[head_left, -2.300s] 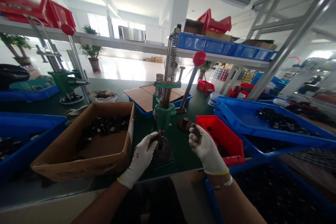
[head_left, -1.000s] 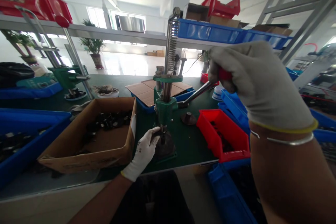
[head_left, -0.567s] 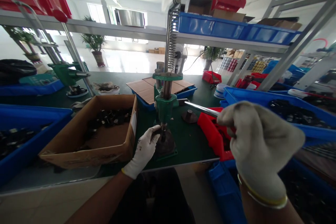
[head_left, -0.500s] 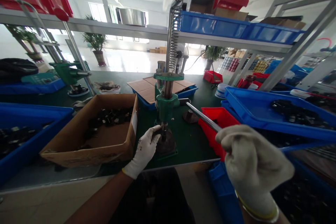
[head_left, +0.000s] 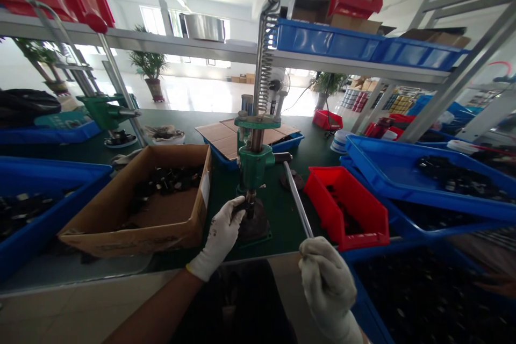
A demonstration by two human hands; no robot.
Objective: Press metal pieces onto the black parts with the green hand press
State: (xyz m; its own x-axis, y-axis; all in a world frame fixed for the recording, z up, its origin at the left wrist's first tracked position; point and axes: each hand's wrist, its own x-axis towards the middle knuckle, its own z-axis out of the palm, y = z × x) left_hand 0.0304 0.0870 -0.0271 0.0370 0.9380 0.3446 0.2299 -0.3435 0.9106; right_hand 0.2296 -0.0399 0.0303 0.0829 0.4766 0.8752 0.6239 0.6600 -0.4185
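While the gloved left hand (head_left: 220, 239) is pinching a small dark part (head_left: 239, 207) under the ram of the green bench press (head_left: 253, 167), the gloved right hand (head_left: 326, 286) is keeping a closed grip around the end of the steel lever (head_left: 297, 199). That part is sitting just above the press base (head_left: 253, 230), and a cardboard box (head_left: 129, 239) is standing beside it on the desk (head_left: 282, 231), with a red bin (head_left: 342, 215) off to the right.

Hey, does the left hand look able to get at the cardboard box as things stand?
Probably yes: the left hand is right beside the cardboard box, with only a strip of green bench mat between them and nothing standing in the way.
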